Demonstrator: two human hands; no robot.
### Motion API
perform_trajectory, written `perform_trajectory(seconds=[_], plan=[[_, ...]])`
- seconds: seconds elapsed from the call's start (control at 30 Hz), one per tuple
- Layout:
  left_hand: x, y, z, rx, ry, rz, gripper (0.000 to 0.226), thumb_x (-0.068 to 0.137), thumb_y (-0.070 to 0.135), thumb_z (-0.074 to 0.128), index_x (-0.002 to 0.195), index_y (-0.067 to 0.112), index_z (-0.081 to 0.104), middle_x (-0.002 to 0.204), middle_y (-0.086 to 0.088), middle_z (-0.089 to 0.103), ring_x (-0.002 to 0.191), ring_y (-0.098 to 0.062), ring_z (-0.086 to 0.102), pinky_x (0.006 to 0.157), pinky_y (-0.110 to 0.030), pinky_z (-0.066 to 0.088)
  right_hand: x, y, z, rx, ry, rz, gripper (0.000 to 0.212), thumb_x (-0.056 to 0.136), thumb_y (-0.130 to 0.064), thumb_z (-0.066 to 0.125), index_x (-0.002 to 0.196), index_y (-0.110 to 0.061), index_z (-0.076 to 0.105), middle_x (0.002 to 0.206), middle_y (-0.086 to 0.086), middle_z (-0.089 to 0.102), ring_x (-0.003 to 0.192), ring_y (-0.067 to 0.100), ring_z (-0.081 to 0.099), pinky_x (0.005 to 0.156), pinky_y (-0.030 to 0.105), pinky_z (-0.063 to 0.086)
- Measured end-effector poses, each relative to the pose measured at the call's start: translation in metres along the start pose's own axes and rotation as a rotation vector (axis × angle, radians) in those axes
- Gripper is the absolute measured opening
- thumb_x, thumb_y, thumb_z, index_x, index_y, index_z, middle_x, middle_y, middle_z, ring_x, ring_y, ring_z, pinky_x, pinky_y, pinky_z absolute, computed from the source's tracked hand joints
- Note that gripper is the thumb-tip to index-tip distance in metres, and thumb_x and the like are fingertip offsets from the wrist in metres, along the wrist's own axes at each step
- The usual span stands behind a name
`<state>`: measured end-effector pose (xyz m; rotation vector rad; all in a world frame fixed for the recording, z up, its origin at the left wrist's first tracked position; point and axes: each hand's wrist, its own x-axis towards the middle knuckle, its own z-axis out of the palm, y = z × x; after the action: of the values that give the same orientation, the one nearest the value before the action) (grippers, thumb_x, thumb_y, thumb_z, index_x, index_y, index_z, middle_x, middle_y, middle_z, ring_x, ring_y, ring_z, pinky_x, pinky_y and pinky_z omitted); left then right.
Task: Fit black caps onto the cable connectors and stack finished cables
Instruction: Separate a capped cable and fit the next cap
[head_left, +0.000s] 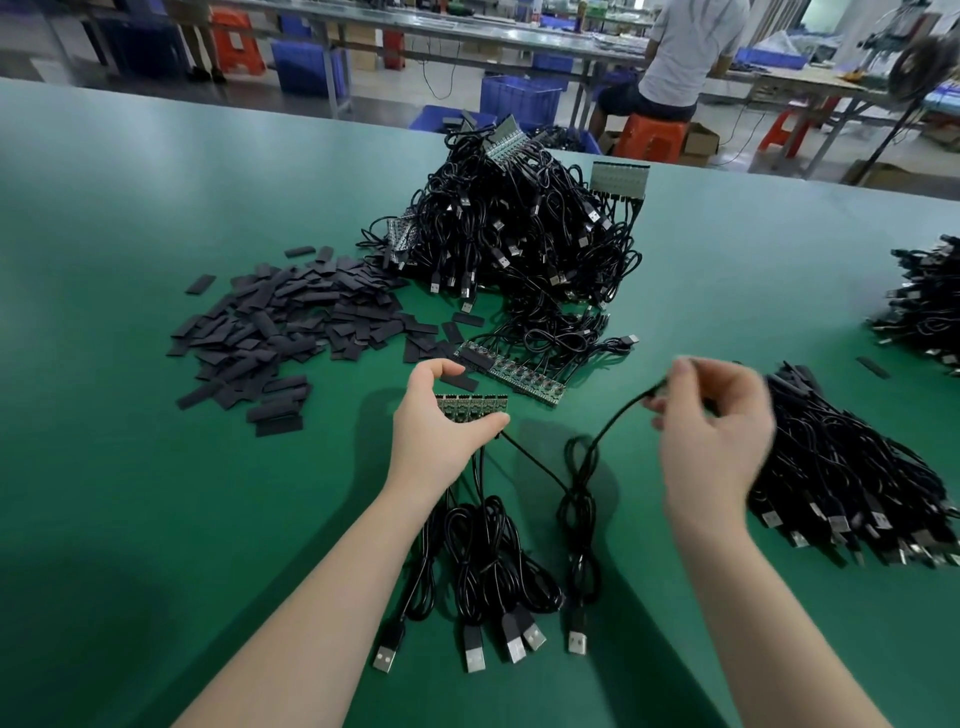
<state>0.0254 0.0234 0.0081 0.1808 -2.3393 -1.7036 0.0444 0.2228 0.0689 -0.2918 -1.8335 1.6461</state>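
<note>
1. The left hand (441, 426) reaches forward from a bare forearm, thumb and fingers curled round a strip of small green circuit boards (472, 406), gripping it by its two long edges just above the table.
2. Several black cables run from that strip toward the person; their coiled bundles (483, 561) lie on the mat, with USB plugs (514, 644) fanned out nearest the person.
3. The right hand (711, 426) is raised and blurred, its fingertips pinching the upper end of one single black cable (582, 499), which hangs in a loop down to its own USB plug on the mat.
4. The loose black caps (280, 332) lie heaped left of centre, beyond the left hand.
5. A second board strip (509, 376) with its cables lies just beyond the left hand, in front of a tall tangled heap of cables (519, 234).
6. A flat stack of cables (852, 483) lies just right of the right hand; another pile (924, 306) sits at the far right edge.
7. All rest on a green table mat (156, 467).
8. Beyond it stand long workbenches, blue crates (519, 98) and orange stools (654, 135); a person in a white shirt (691, 47) sits facing away.
</note>
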Motion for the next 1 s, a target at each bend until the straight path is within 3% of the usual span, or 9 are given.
perform_trajectory(seconds=[0.17,0.27,0.33,0.43,0.57,0.67,0.77,0.87,1.0], plan=[[-0.001,-0.003,0.003,0.007,0.031,0.016,0.059,0.07,0.021,0.086,0.102,0.044,0.042,0.096,0.024,0.055,0.086,0.031,0.043,0.065,0.007,0.032,0.014,-0.042,-0.023,0.147,0.142,-0.203,0.009,0.098,-0.018,0.059,0.094,-0.023,0.053,0.092,-0.007,0.059,0.071,0.022,0.068,0.067,0.028,0.056],[-0.001,-0.001,0.005,0.069,-0.038,0.048,0.071,0.076,0.025,0.083,0.127,0.036,0.034,0.105,0.02,0.062,0.092,0.017,0.047,0.074,0.003,0.031,0.013,-0.059,-0.024,0.12,0.026,-0.236,0.011,0.097,-0.021,0.061,0.091,-0.028,0.055,0.09,-0.011,0.061,0.076,0.026,0.073,0.069,0.031,0.057],[0.0,0.005,0.005,0.069,-0.113,0.052,0.084,0.08,0.035,0.079,0.144,0.032,0.024,0.124,0.017,0.053,0.108,0.007,0.044,0.089,-0.005,0.031,0.01,-0.067,-0.019,0.13,-0.083,-0.225,0.014,0.096,-0.021,0.062,0.089,-0.031,0.056,0.09,-0.01,0.063,0.079,0.026,0.074,0.071,0.031,0.058],[0.001,0.017,-0.004,0.127,-0.032,0.119,0.068,0.089,0.043,0.066,0.147,0.028,0.032,0.139,0.014,0.039,0.128,-0.006,0.039,0.108,-0.033,0.032,0.011,-0.072,-0.005,0.357,-0.236,-0.03,0.014,0.096,-0.017,0.062,0.086,-0.026,0.058,0.082,-0.012,0.065,0.076,0.026,0.075,0.069,0.029,0.058],[0.011,0.032,-0.041,0.233,0.269,0.217,0.044,0.093,0.027,0.061,0.136,0.024,0.049,0.13,0.013,0.047,0.12,-0.01,0.047,0.105,-0.038,0.038,0.013,-0.061,0.016,0.676,-0.305,0.4,0.006,0.093,-0.016,0.065,0.092,-0.014,0.059,0.08,-0.003,0.071,0.077,0.026,0.073,0.07,0.032,0.059],[0.024,0.025,-0.081,0.632,0.424,0.2,0.043,0.089,0.01,0.062,0.13,0.023,0.057,0.126,-0.003,0.061,0.11,-0.022,0.058,0.097,-0.046,0.044,0.001,-0.031,0.03,0.503,-0.357,0.562,0.009,0.092,-0.015,0.067,0.095,-0.011,0.059,0.079,0.001,0.073,0.078,0.021,0.073,0.072,0.031,0.061],[0.028,0.006,-0.106,0.964,0.341,-0.071,0.043,0.089,0.015,0.064,0.13,0.021,0.06,0.127,-0.013,0.057,0.113,-0.037,0.053,0.089,-0.049,0.045,-0.011,0.007,0.033,0.0,-0.447,0.418,0.007,0.091,-0.018,0.07,0.096,-0.018,0.064,0.088,0.005,0.072,0.076,0.018,0.072,0.075,0.035,0.058],[0.024,-0.012,-0.109,1.019,0.183,-0.306,0.041,0.093,0.029,0.063,0.132,0.019,0.059,0.124,-0.016,0.053,0.113,-0.038,0.048,0.079,-0.044,0.046,-0.016,0.027,0.029,-0.271,-0.483,0.149,0.012,0.089,-0.025,0.071,0.092,-0.035,0.066,0.082,-0.007,0.073,0.075,0.009,0.069,0.07,0.027,0.055],[0.029,-0.018,-0.105,0.931,0.178,-0.277,0.035,0.092,0.024,0.066,0.125,0.016,0.065,0.115,-0.015,0.058,0.104,-0.036,0.056,0.075,-0.044,0.052,-0.026,0.038,0.021,-0.273,-0.48,-0.008,0.018,0.088,-0.021,0.073,0.087,-0.037,0.066,0.08,-0.024,0.068,0.072,-0.002,0.064,0.065,0.008,0.046]])
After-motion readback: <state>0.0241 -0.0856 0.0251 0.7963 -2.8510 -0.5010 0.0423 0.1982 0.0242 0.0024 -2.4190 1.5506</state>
